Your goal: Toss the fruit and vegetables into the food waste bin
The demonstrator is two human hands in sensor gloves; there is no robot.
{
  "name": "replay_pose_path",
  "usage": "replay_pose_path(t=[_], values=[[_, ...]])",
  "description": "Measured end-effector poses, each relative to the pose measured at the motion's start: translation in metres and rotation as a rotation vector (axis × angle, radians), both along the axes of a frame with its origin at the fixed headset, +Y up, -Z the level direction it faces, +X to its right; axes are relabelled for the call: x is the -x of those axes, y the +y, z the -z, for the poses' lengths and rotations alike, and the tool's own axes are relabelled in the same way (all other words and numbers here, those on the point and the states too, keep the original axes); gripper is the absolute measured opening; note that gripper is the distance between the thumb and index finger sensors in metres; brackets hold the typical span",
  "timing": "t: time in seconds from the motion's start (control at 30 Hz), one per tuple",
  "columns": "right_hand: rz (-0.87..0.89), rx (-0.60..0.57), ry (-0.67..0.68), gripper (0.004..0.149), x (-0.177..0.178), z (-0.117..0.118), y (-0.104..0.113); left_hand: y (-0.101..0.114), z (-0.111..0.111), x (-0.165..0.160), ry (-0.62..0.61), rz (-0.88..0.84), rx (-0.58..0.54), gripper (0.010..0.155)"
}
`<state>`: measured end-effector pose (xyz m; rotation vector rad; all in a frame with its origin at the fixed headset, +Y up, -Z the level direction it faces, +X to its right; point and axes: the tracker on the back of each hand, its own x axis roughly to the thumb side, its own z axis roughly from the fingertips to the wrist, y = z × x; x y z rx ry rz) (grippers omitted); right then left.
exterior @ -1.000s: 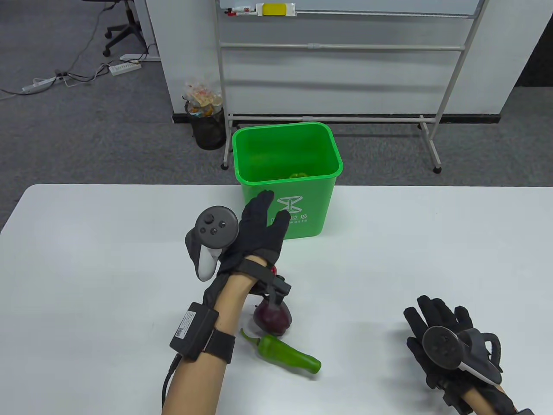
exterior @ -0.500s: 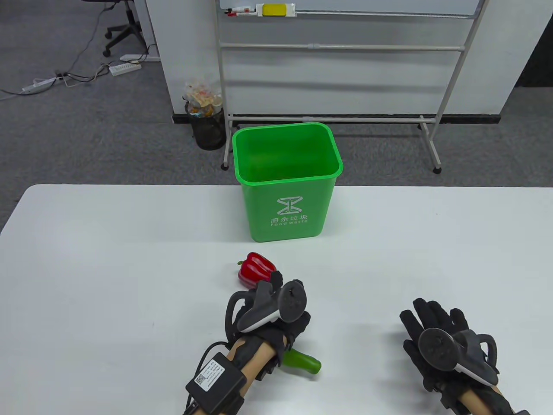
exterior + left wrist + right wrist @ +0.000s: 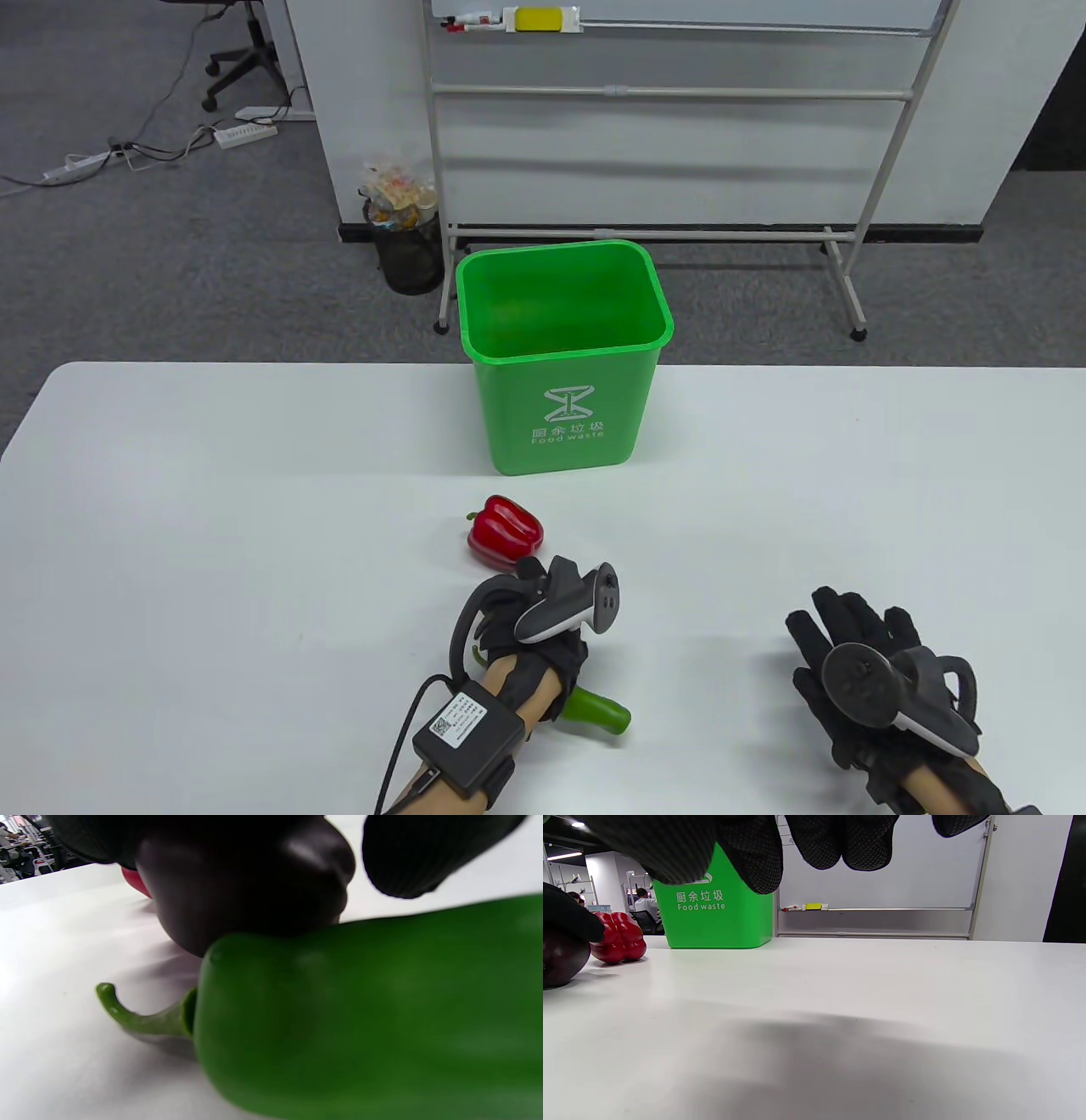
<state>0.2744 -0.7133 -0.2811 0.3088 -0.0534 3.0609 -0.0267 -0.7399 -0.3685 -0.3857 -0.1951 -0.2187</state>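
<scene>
The green food waste bin (image 3: 560, 416) stands at the table's far middle; it also shows in the right wrist view (image 3: 712, 916). A red bell pepper (image 3: 504, 531) lies in front of it. My left hand (image 3: 534, 594) is curled down over a dark purple onion (image 3: 254, 891), which rests on the table; the fingers wrap its top and hide it in the table view. A long green pepper (image 3: 598, 711) lies just below that hand, close up in the left wrist view (image 3: 373, 1014). My right hand (image 3: 848, 620) rests flat on the table, fingers spread, holding nothing.
Beyond the table's far edge stand a whiteboard frame (image 3: 679, 229) and a black mesh waste basket (image 3: 410, 250) on the grey carpet. Bare white tabletop (image 3: 212, 526) lies to the left and between the two hands.
My left hand came back from the bin to the onion beside the green pepper and has since turned over it. The right hand stayed put.
</scene>
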Motion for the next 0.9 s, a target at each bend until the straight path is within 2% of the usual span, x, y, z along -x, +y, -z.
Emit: replay_pose_path(t=[0.43,0.6,0.73,0.8,0.9], values=[[0.005,0.001,-0.004,0.067,-0.001,0.0,0.001,-0.005,0.002,-0.007,0.039,0.026,-0.034,0.087],[0.012,0.002,-0.007,0.067,-0.001,0.0,0.001,0.011,-0.001,0.001,0.032,-0.064,-0.061,0.088],[0.013,0.016,-0.011,0.067,-0.003,0.001,0.0,0.033,-0.013,0.015,0.023,-0.249,-0.061,0.087],[0.015,0.018,-0.012,0.067,-0.003,0.001,0.0,0.039,-0.024,0.022,-0.034,-0.392,-0.044,0.086],[0.016,0.018,-0.013,0.067,-0.003,0.001,0.0,0.039,-0.043,0.034,-0.15,-0.765,0.007,0.085]])
